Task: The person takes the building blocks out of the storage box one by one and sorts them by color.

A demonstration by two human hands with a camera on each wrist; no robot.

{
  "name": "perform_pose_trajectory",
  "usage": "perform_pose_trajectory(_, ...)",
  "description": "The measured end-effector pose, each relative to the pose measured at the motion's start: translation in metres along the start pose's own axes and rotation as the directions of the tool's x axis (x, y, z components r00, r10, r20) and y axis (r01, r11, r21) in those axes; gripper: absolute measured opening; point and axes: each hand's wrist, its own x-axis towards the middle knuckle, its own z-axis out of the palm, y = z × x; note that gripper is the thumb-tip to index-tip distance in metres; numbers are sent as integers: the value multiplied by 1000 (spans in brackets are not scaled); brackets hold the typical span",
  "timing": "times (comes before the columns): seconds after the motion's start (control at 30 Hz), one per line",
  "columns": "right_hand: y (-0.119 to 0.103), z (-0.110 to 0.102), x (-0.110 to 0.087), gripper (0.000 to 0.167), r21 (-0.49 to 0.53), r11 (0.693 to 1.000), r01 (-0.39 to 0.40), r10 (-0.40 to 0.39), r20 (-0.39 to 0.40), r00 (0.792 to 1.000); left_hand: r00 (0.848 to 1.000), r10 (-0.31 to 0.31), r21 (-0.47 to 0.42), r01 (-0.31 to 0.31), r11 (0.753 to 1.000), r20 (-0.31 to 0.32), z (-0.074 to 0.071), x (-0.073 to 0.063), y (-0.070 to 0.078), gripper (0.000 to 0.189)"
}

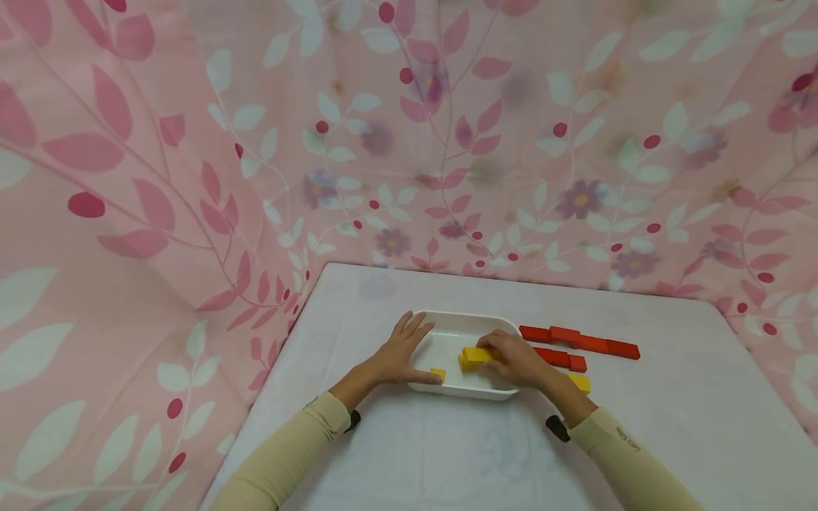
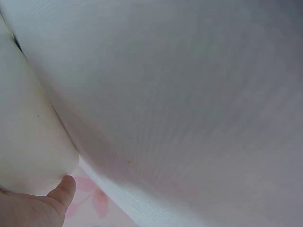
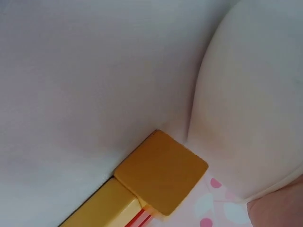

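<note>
A white rectangular tray (image 1: 383, 389) is not where the blocks alone lie; its near rim (image 1: 463, 391) runs between both hands. My left hand (image 1: 397, 355) rests at the tray's left end, fingers spread towards the far rim and thumb stretched along the near side. A small yellow block (image 1: 437, 372) lies inside by that thumb. My right hand (image 1: 511, 358) grips a yellow block (image 1: 478, 356) low over the tray floor, with more yellow showing just beneath it. The left wrist view catches a fingertip (image 2: 66, 189) against the tray's outer wall (image 2: 33, 118).
Right of the tray lie a back row of red blocks (image 1: 594, 344) and a shorter red row (image 1: 561, 358). Yellow blocks (image 1: 579, 383) lie in front of them, partly behind the right forearm; the right wrist view shows yellow blocks (image 3: 161, 172) close up. Patterned pink cloth (image 1: 447, 142) hangs behind the table.
</note>
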Motion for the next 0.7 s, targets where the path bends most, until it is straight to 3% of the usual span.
perform_pose_trajectory(0.3,-10,-6,-5,35,93,993,72,-64,-85,994,999,-12,-18,12,1000,31,0,0,2,113)
perform_pose_trajectory(0.7,-14,-24,-17,35,43,999,0,4,-87,996,1000,9,-14,-9,1000,-6,0,0,-2,114)
